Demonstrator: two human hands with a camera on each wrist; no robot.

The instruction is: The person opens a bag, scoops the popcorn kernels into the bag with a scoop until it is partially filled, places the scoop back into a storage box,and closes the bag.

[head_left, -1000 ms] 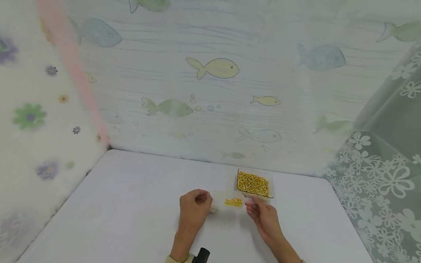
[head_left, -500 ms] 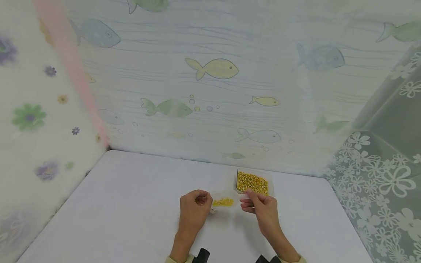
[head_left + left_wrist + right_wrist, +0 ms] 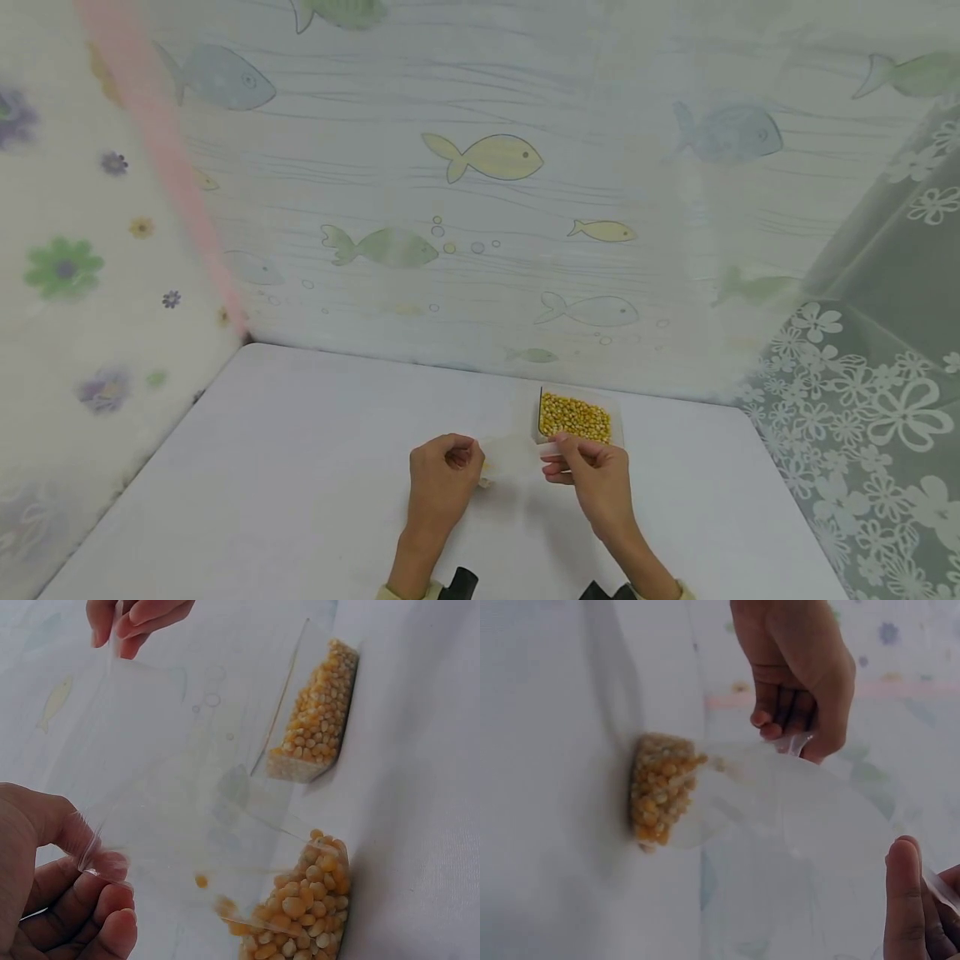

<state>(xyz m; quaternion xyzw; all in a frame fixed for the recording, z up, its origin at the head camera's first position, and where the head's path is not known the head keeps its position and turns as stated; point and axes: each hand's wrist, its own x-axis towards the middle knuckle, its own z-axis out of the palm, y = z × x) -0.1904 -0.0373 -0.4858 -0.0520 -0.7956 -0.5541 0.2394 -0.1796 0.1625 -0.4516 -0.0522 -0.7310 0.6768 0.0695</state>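
Observation:
My left hand [image 3: 446,475] pinches the top edge of a clear plastic bag [image 3: 187,832] and keeps its mouth spread. Yellow corn kernels [image 3: 304,904] fill the bottom of this bag, low over the white table. Between thumb and fingers, my right hand [image 3: 596,487] grips the handle of a translucent white scoop [image 3: 832,817]. The scoop is tipped toward the bag's mouth, its bowl showing no kernels in the head view. A few kernels [image 3: 201,880] are falling inside the bag, blurred in the right wrist view.
Just behind the right hand stands a clear rectangular container [image 3: 617,425] with many corn kernels [image 3: 576,417]. The white table [image 3: 322,467] meets a fish-print curtain [image 3: 480,275] at its back edge. Flower-patterned curtains hang at both sides.
My right hand has brought the scoop left to the bag and tipped it. The kernels seen in the scoop earlier have slid out into the bag. My left hand has stayed put.

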